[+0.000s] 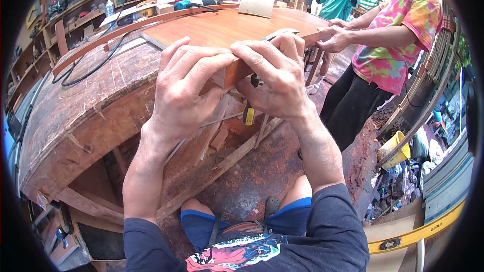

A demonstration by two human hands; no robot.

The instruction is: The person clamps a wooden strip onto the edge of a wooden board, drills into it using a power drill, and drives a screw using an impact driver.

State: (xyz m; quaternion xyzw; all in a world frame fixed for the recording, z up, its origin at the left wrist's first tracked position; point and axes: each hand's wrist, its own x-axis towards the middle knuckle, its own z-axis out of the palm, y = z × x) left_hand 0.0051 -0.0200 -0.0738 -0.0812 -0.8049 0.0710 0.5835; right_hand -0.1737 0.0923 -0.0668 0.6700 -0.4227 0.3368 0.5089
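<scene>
Fingers of L hand (184, 83) & R hand (272, 73) bent round near corner of wood panel (191, 29), partly over workbench (65, 106). Yellow-blk handle (248, 115) below R; can't tell if gripped. Yellow bucket (397, 150) far R, contents unclear. Coworker's hands (334, 39) at panel's R edge; floor (262, 163) visible below corner.

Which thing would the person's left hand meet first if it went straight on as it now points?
Most likely the orange-brown wooden panel: the left hand has its fingers at the panel's near edge, though exact contact is hard to judge.
</scene>
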